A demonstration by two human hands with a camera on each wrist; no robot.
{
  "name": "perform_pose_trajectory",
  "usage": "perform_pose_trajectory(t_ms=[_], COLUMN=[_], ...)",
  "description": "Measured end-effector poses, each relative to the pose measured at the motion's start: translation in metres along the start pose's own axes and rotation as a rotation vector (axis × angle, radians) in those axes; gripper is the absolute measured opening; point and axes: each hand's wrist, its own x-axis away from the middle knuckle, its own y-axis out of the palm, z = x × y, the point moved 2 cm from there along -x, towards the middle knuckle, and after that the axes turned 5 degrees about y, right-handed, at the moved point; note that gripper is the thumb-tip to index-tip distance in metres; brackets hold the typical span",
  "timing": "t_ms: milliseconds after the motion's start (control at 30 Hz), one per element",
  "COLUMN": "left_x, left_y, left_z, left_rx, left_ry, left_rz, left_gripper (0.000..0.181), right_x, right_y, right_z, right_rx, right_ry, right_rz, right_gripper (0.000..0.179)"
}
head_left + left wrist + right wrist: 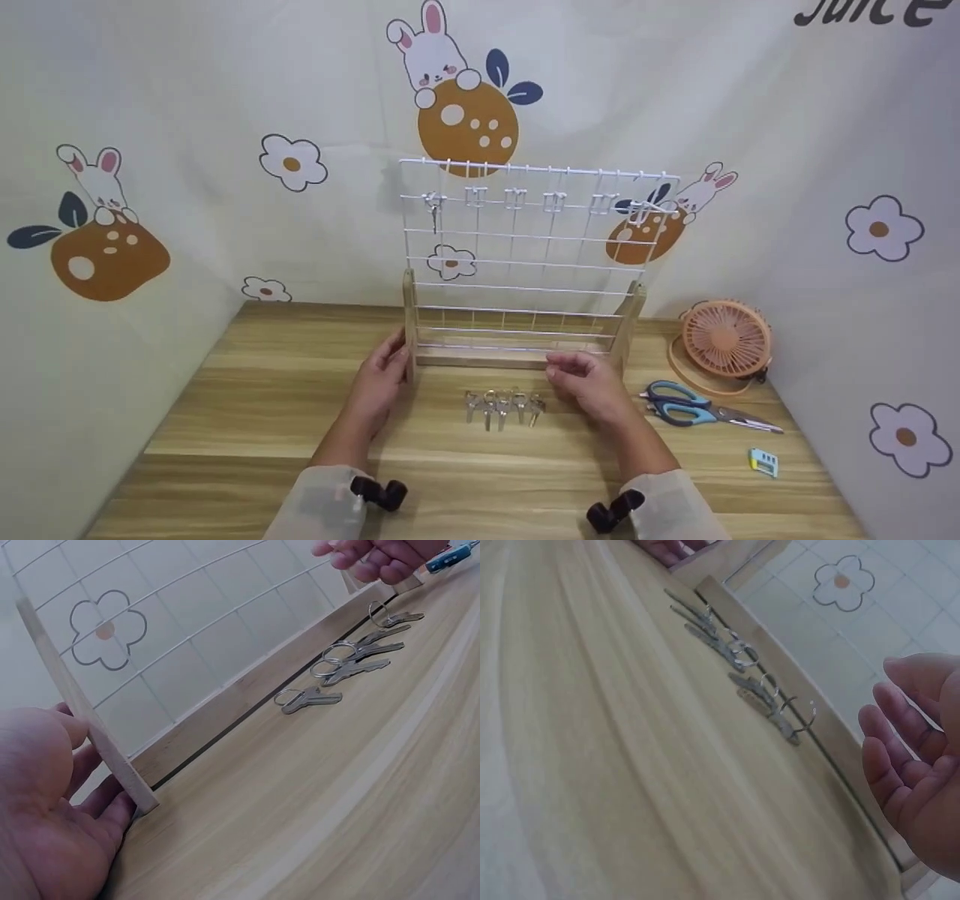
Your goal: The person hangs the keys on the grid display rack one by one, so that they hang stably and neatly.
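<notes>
- Left hand grips the upright of the grid rack; right hand, empty, curves loosely.
- Loose keys lie before it, inside the counter's edges.
- Dragging the grid rack forward could scatter them.

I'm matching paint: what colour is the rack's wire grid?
The wire grid is white; the head view shows it best.
</notes>
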Motion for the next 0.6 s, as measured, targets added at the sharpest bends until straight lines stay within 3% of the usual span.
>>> perform_pose_trajectory(t_ms=[233, 367, 600], left_x=[0.002, 0.001, -0.002], left_y=[-0.006, -0.007, -0.008], left_z=[0.002, 0.001, -0.001], left_rx=[0.002, 0.011, -0.006], left_ry=[-0.006, -0.006, -0.020], left_rz=[-0.035, -0.057, -0.066], left_gripper=[0.051, 0.052, 0.052], right_x=[-0.002, -0.001, -0.001], right_y=[0.003, 0.003, 0.003], right_z=[0.016, 0.017, 0.018], right_rx=[0.063, 0.155, 0.274], right_ry=[0.019, -0.021, -0.076], right_rz=[-0.102, -0.157, -0.175], right_gripper=[0.037, 0.033, 0.026])
